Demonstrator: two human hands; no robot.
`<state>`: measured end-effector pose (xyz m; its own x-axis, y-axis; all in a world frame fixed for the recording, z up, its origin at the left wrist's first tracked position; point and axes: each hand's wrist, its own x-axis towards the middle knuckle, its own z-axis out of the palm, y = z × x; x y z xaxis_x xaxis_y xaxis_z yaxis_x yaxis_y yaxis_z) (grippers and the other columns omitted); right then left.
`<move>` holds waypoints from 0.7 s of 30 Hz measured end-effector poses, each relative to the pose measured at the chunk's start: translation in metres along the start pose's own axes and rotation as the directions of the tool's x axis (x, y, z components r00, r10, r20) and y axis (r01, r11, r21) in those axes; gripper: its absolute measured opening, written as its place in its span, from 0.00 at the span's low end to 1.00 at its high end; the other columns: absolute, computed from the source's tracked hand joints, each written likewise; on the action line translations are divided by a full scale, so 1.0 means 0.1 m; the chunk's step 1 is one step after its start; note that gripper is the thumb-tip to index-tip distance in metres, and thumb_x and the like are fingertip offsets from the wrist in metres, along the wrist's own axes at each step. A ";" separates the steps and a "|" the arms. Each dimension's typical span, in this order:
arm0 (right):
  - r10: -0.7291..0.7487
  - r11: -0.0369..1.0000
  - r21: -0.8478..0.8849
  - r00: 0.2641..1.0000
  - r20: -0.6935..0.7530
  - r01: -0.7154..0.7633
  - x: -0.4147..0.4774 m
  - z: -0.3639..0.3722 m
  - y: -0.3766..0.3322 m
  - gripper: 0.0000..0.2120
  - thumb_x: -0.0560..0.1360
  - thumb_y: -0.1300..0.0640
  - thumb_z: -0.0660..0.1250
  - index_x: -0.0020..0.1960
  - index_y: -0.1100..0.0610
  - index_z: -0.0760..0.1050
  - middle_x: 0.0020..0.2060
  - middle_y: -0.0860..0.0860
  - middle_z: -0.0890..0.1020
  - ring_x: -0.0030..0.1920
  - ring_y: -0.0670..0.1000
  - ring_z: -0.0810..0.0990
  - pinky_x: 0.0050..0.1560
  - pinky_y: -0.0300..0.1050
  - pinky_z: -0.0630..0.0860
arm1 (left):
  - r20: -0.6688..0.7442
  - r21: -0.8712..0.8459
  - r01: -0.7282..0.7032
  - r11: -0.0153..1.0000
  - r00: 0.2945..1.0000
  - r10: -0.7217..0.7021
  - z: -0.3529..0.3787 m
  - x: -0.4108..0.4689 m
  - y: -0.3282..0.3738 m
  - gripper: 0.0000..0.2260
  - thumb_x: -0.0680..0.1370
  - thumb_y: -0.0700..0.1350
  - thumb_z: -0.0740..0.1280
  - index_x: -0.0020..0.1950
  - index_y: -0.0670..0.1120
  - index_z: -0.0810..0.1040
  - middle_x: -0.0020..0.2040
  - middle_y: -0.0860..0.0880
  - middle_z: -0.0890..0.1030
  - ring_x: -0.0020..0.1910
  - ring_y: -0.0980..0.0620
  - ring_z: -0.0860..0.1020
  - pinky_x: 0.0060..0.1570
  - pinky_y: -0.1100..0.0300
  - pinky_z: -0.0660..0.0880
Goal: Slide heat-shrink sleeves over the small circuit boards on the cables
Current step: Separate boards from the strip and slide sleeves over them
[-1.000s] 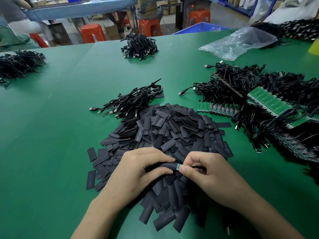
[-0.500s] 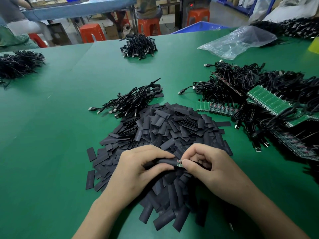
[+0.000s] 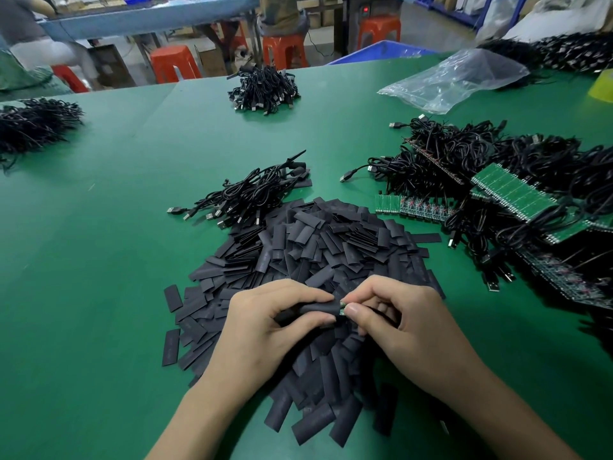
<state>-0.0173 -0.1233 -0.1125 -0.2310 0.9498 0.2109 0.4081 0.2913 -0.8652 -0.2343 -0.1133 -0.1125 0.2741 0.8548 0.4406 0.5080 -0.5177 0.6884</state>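
Heat-shrink sleeve (image 3: 315, 308) looks light and floppy, so we grip it mid-body with left hand (image 3: 265, 327), right hand (image 3: 398, 323) pinching the stiff circuit board (image 3: 342, 309) by its edges.

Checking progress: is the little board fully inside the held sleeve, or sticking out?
Partly out: a green end of the board shows beyond the sleeve, between left hand and right hand.
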 end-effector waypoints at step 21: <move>-0.353 0.841 -0.452 0.935 -0.041 0.298 -0.01 0.06 0.03 0.05 0.78 0.58 0.70 0.48 0.58 0.83 0.38 0.48 0.81 0.40 0.52 0.77 0.42 0.49 0.78 | 0.038 -0.181 0.210 0.961 0.978 -0.206 0.08 0.00 0.01 0.08 0.71 0.45 0.79 0.49 0.54 0.88 0.47 0.59 0.87 0.49 0.57 0.85 0.52 0.66 0.78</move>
<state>-0.0212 -0.1240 -0.1181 -0.3236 0.7895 0.5215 0.6735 0.5793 -0.4592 -0.2274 -0.1138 -0.1169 0.1945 0.9439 0.2671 0.3978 -0.3247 0.8581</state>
